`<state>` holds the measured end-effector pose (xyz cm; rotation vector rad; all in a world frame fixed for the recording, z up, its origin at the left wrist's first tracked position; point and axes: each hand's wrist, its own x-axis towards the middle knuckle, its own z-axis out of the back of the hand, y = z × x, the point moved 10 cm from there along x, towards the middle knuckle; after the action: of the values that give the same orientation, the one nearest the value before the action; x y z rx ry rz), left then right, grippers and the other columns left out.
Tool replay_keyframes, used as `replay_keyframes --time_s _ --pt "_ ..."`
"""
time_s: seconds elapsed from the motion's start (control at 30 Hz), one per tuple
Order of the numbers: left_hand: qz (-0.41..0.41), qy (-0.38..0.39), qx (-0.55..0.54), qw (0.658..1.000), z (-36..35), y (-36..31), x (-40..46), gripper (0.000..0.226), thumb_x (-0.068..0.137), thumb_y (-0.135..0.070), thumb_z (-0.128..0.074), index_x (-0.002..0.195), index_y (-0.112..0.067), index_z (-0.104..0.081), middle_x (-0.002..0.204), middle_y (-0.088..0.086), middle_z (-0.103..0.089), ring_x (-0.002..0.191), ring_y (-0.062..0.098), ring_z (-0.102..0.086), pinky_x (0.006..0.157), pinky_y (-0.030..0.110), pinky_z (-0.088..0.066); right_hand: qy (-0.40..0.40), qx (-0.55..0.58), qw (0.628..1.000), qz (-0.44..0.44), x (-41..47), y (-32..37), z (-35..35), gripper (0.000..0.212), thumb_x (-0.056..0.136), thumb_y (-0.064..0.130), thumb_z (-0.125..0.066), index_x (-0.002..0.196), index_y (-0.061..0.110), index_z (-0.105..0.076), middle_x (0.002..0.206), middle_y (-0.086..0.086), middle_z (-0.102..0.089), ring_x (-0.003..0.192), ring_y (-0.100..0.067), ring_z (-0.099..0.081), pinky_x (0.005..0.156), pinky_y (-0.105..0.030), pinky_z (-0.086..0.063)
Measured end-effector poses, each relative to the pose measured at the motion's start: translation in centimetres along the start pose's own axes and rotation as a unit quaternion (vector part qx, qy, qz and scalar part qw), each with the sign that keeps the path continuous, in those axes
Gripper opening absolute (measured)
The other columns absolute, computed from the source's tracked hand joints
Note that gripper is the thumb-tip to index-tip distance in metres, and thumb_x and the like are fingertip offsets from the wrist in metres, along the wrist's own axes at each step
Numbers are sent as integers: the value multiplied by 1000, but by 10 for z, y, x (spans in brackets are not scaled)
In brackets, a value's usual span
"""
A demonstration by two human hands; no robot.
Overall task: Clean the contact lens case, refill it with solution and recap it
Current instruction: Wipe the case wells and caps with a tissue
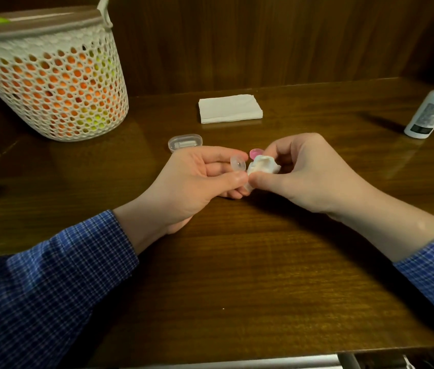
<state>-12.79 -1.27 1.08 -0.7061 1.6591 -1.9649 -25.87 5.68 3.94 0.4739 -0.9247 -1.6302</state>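
Note:
My left hand (pixel 197 179) pinches a clear contact lens case (pixel 238 165) between thumb and fingers, one open well facing up. My right hand (pixel 301 171) grips a crumpled white tissue (pixel 262 164) and presses it against the case's other well, which it hides. A pink cap (pixel 256 152) lies on the table just behind the tissue. The white solution bottle (pixel 433 105) stands capped at the far right.
A stack of folded white tissues (pixel 229 109) lies behind my hands. A small clear oval box (pixel 185 142) sits left of the pink cap. A white mesh basket (pixel 50 83) with orange and yellow balls stands at the back left. A wooden wall backs the table (pixel 237 262).

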Motion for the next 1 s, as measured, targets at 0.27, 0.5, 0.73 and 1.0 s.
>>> replay_keyframes --time_s 0.27,0.5,0.73,1.0 --pt "8 14 -23 1000 -1 0 0 44 85 -16 -69 129 -12 -66 104 13 -78 95 26 -74 85 34 -61 2 93 995 -23 1 -3 -3 15 75 23 -87 84 24 -76 84 2 -76 78 -14 -70 63 -34 -59" --pt "57 16 -117 991 0 5 1 54 81 -18 -67 134 -13 -61 99 12 -77 90 18 -74 79 26 -59 86 196 976 -31 2 -1 -10 12 83 14 -81 89 21 -74 90 -3 -76 75 -12 -66 61 -25 -52" --pt "80 11 -137 987 0 6 0 56 81 -21 -66 135 -9 -60 100 11 -77 87 18 -74 75 25 -59 -21 26 985 169 -7 31 11 11 89 11 -76 95 21 -75 92 10 -72 89 -10 -67 76 -19 -54" --pt "87 3 -163 983 3 7 1 43 79 -23 -69 122 -16 -66 100 10 -77 88 17 -75 75 25 -59 -38 -5 977 211 -13 40 14 18 88 15 -79 98 31 -77 95 16 -73 94 -6 -68 78 -17 -54"
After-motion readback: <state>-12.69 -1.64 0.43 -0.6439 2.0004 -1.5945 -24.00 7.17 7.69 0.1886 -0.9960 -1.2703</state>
